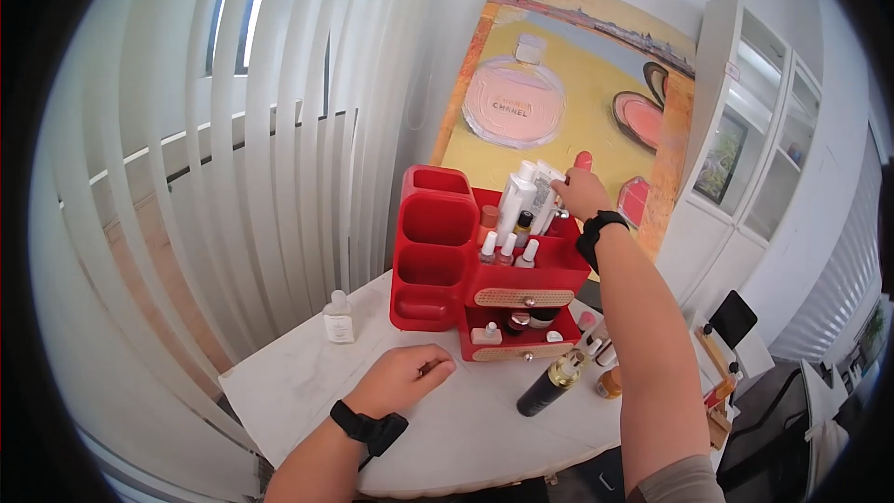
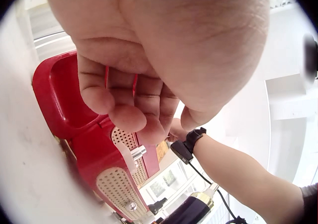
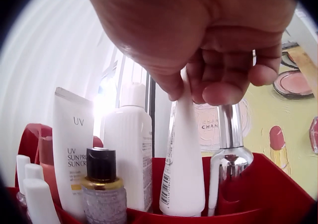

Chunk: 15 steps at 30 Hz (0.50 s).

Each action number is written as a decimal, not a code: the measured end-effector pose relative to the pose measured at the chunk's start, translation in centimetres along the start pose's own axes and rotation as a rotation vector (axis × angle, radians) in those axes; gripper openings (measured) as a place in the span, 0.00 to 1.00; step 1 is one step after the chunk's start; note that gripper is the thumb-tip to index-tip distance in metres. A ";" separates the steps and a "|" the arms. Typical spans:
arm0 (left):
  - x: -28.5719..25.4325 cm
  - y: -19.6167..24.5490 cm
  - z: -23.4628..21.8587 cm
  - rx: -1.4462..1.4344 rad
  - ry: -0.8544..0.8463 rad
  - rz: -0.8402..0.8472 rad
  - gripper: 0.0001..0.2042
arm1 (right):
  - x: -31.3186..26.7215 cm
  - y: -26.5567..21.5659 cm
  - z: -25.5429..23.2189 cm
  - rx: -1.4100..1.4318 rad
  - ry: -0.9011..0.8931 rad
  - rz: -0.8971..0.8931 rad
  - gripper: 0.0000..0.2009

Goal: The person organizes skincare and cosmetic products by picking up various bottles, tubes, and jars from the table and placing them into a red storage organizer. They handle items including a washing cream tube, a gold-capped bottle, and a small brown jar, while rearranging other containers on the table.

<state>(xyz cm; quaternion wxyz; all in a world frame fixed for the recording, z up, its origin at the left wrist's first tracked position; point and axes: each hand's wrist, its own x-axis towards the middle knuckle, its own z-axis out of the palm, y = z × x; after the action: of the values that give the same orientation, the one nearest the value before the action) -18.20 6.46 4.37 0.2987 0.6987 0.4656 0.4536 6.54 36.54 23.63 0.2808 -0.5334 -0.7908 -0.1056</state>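
Observation:
A red cosmetics organizer [image 1: 445, 321] stands on the white table, its lower drawer pulled out. My right hand [image 1: 585, 196] reaches over its upper tray and pinches the top end of a white squeeze tube [image 3: 183, 169] between thumb and fingers. The tube stands upright among a UV sunscreen tube [image 3: 74, 144], a white bottle [image 3: 127, 149], a silver-capped bottle [image 3: 231, 167] and a small black-capped bottle [image 3: 104, 194]. White-capped nail polish bottles [image 1: 507, 250] line the tray's front. Before the organizer, my left hand [image 1: 396, 380] is loosely curled and holds nothing.
A dark pump bottle [image 1: 548, 391] with a gold collar stands in front of the lower drawer, with an amber jar [image 1: 610, 382] to its right. Left of the organizer is a small clear bottle [image 1: 340, 324]. A painting [image 1: 577, 65] leans behind; vertical blinds [image 1: 279, 177] hang at left.

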 end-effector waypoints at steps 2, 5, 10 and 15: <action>0.0 0.0 -0.1 -0.001 0.005 0.008 0.11 | 0.1 0.1 0.1 0.016 0.005 -0.009 0.20; 0.0 0.1 -0.1 0.023 0.006 0.004 0.11 | -0.1 0.3 0.1 0.036 0.018 -0.001 0.19; 0.0 0.1 -0.1 0.033 0.004 0.001 0.11 | 0.6 0.6 -0.1 0.080 0.176 0.045 0.17; 0.0 -0.2 0.1 0.012 0.014 0.009 0.10 | 0.3 -1.4 -6.3 0.149 0.319 -0.029 0.17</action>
<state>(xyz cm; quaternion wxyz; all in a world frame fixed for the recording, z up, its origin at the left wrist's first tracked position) -18.19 6.52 4.13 0.2890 0.6994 0.4673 0.4570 7.26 33.22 29.12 0.4401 -0.4760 -0.7495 -0.1342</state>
